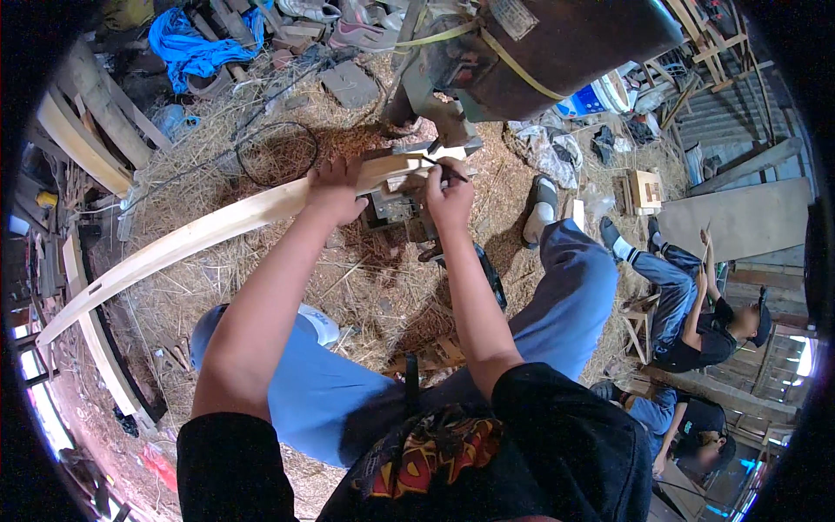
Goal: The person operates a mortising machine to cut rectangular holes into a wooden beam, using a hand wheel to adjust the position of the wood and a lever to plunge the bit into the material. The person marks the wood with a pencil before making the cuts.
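Note:
A long, pale wooden beam [209, 224] runs from the far left to the middle and looks bowed in this view. Near its right end my left hand [335, 193] rests over it, fingers closed across the top and thumb toward the right. My right hand [450, 198] pinches a thin dark pencil-like marking tool [445, 169], its tip at the beam's upper face. Under the beam's end is a metal machine part or vise-like block [390, 211], partly hidden by my hands.
Beyond the beam stands a large, dark brown metal machine housing [557, 52]. A black cable [278, 148] loops on the straw-strewn floor. Blue cloth [196, 43] and scrap timber lie at the upper left. Two people [722, 326] sit at the right, beside a wide board [739, 217].

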Demonstrator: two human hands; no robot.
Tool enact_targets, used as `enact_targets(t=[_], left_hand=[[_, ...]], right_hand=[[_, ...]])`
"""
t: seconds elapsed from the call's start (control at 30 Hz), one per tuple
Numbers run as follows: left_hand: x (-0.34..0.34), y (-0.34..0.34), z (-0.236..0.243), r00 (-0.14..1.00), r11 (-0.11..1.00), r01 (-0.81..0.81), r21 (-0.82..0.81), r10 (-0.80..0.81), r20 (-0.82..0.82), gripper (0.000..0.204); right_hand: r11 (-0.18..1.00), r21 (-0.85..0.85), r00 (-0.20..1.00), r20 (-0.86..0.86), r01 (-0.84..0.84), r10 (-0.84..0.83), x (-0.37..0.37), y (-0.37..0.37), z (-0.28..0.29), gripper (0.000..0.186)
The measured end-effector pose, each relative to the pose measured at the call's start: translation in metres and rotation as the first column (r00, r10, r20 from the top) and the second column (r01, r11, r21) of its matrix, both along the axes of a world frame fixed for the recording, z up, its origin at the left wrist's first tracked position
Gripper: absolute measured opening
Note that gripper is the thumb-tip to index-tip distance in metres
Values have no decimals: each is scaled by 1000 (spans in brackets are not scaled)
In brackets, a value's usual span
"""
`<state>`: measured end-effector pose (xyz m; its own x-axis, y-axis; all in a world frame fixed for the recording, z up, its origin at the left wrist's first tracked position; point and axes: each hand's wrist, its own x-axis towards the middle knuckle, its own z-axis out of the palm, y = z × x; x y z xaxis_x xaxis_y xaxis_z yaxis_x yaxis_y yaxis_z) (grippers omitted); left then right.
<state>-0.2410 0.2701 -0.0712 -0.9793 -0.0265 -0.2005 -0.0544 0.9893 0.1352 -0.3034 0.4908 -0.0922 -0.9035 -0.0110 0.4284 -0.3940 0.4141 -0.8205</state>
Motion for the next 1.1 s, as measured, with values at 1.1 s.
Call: enact_targets(t=[1.1], left_hand=[[0,-4,-14,1000,1000,27,4,-27,-8,91]], right_hand=[[992,46,992,52,114,-116,-5,13,-6,13]])
